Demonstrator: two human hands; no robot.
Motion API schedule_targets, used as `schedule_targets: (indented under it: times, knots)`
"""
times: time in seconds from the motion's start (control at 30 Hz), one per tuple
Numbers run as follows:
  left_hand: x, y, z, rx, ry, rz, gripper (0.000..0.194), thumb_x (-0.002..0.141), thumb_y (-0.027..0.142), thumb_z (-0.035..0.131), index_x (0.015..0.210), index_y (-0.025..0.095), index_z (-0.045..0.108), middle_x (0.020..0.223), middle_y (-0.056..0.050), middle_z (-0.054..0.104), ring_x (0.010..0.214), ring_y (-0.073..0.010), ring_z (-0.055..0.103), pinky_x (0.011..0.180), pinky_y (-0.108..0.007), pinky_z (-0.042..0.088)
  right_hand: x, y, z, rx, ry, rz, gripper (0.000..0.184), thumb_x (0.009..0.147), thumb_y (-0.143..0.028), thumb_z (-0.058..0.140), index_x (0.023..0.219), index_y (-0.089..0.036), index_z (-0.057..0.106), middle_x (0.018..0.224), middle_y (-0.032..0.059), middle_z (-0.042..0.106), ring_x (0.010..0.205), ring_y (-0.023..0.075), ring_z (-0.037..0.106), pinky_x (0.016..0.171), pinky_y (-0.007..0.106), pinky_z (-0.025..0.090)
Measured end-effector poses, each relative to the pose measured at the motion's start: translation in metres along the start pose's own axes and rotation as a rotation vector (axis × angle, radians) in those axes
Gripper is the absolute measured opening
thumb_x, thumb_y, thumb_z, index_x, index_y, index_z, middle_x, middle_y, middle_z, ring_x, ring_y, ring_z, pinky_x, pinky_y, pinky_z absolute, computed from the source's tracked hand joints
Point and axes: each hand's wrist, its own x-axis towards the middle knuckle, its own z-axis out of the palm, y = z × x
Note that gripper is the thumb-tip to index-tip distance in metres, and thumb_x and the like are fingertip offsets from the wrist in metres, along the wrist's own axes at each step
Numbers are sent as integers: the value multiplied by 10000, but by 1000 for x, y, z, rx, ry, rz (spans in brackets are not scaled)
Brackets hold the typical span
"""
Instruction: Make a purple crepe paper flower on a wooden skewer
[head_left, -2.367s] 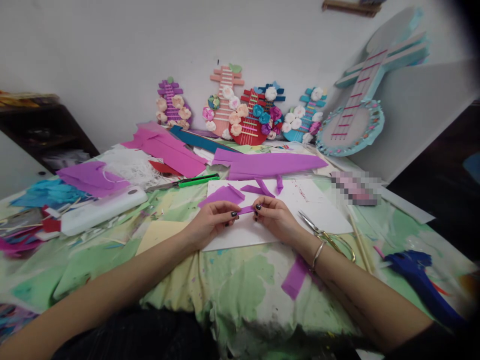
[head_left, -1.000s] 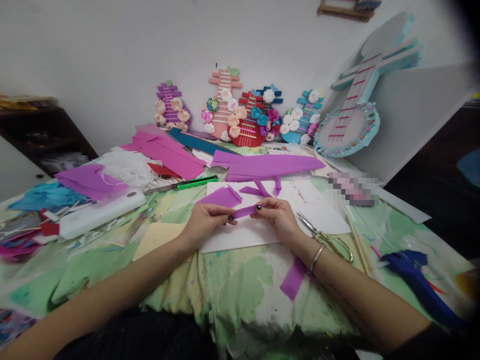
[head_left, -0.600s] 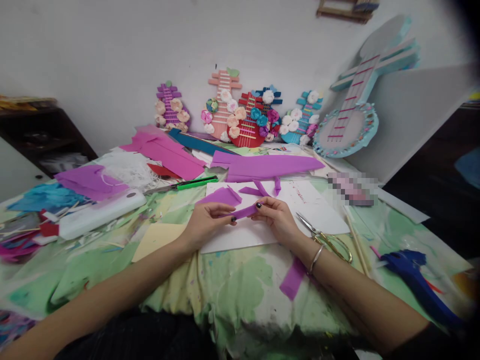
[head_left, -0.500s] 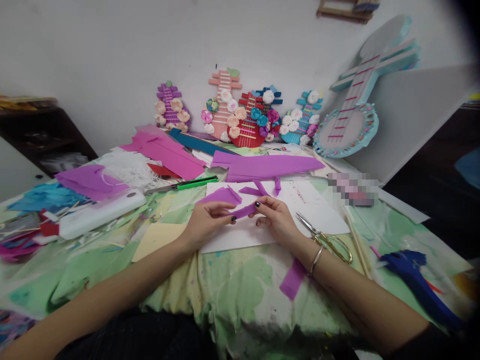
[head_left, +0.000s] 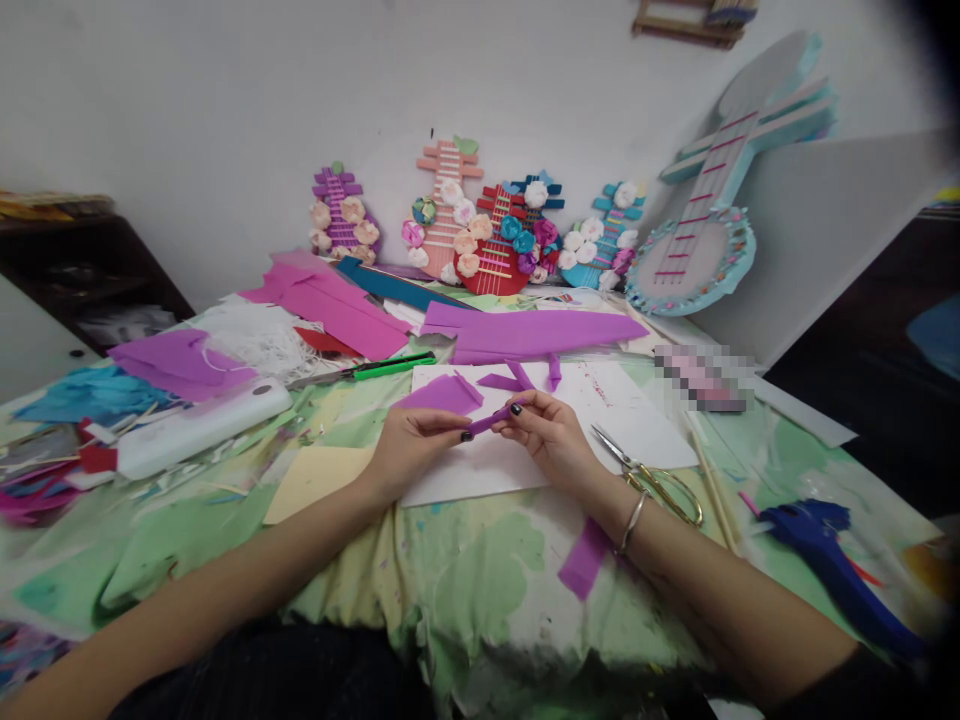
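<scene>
A narrow strip of purple crepe paper (head_left: 489,420) stretches between my two hands, above a white sheet (head_left: 465,482). My left hand (head_left: 412,445) pinches its left end between thumb and fingers. At the other end, my right hand (head_left: 546,432) holds the strip between thumb and curled fingers, which partly hide it. Just behind lie a folded purple piece (head_left: 442,394) and a few twisted purple strips (head_left: 519,377). Gold-handled scissors (head_left: 652,478) rest beside my right wrist. Another purple piece (head_left: 583,562) lies partly under my right forearm.
A green utility knife (head_left: 390,367), a white glue-gun-like bar (head_left: 206,425) and paper scraps (head_left: 330,300) lie to the left. A blue glue gun (head_left: 832,565) lies on the right. Decorated paper guitars (head_left: 495,245) lean against the wall behind.
The strip between my hands looks narrower and more folded or twisted now. My left fingers have closed together a little more; both hands stay in nearly the same place.
</scene>
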Motion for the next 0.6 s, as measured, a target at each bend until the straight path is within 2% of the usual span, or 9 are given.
schedule_targets:
  times: [0.2,0.3,0.4,0.5,0.6]
  knots:
    - [0,3,0,82,14,65,131,641,221,716,742,139,736,736,-70,721,698,-183,653,673,-256,505,0,3,-4,-302,-9,-113,302,575,-182,791,847,-172,659,808,20,667,711,136,640,683,266,530]
    - [0,3,0,95,-6,118,131,639,221,714,739,138,729,723,-67,713,692,-182,649,675,-261,505,-1,4,-4,-434,-23,-152,193,629,-201,748,810,-166,690,713,19,668,629,126,618,619,262,516]
    - [-1,3,1,9,-59,97,154,631,224,722,752,129,712,708,-60,702,649,-167,642,640,-260,512,-1,4,-4,-480,11,-168,125,671,-213,710,783,-158,711,556,15,639,510,114,569,528,255,481]
    - [-1,4,1,-92,-85,39,190,619,216,735,782,125,698,692,-48,694,608,-154,637,606,-253,515,0,2,-5,-486,80,-157,99,651,-209,722,737,-160,723,571,30,656,527,121,579,523,253,476]
    - [0,2,-1,-113,-110,33,300,636,193,725,929,137,695,706,-32,694,610,-140,636,617,-240,505,1,1,-7,-481,85,-112,97,652,-230,724,721,-161,727,607,37,676,560,124,601,545,249,488]
